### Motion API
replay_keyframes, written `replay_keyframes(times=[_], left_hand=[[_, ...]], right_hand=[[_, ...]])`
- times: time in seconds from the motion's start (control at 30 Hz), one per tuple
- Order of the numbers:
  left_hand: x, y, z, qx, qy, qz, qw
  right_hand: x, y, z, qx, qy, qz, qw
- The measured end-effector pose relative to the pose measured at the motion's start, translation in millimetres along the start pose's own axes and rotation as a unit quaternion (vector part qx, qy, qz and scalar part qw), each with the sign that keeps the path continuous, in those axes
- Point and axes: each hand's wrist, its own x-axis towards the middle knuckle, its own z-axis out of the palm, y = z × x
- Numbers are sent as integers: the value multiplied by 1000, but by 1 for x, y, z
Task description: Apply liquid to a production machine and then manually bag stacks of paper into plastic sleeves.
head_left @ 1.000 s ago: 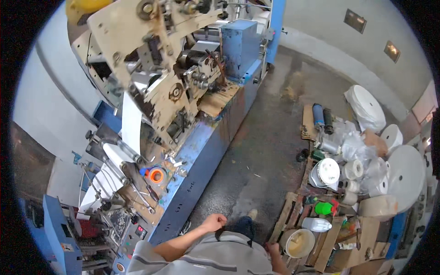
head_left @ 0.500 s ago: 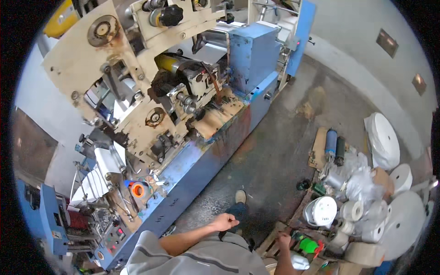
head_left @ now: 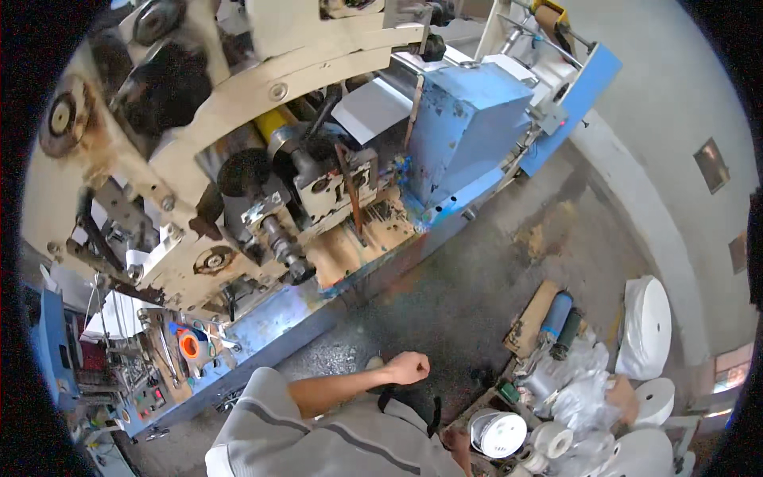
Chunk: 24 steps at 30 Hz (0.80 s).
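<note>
My left hand (head_left: 409, 368) hangs in front of my body over the grey floor, its fingers curled in and nothing showing in it. Low in the picture is my right hand (head_left: 455, 439), beside a white lidded bucket (head_left: 503, 434); its fingers are dim, and whether it touches the bucket I cannot tell. Ahead and to the left stands a cream and blue printing machine (head_left: 318, 318) with rollers and knobs. An orange and white tape roll (head_left: 191, 344) lies on its left end, near some wrenches (head_left: 168, 354).
On the right are white paper rolls (head_left: 645, 327), crumpled clear plastic (head_left: 580, 389), a blue cylinder (head_left: 557, 313) and a dark green one (head_left: 567, 332) by a cardboard piece (head_left: 531, 318). A blue housing (head_left: 469, 127) rises from the machine. The wall (head_left: 675, 103) bounds the far right.
My view has moved forward along the machine, which now looks larger. The bucket and rolls sit lower in the picture. The green bottle by my right hand has left view.
</note>
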Motion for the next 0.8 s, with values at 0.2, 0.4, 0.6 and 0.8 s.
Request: replay_keyframes(times=[0.2,0.4,0.6,0.8], left_hand=[[54,-32,-27,10,76,-103,992],[-12,-166,36,155,96,-242,953],[-40,-208,187,401,250,12,881],[-6,-127,198,208,159,-296,918]], right_hand=[[161,-44,-95,-195,-20,-281,939],[294,-141,-125,34,-44,-18,998],[412,-221,-215,455,-242,144,845],[486,-240,-267,388,-263,103,877]])
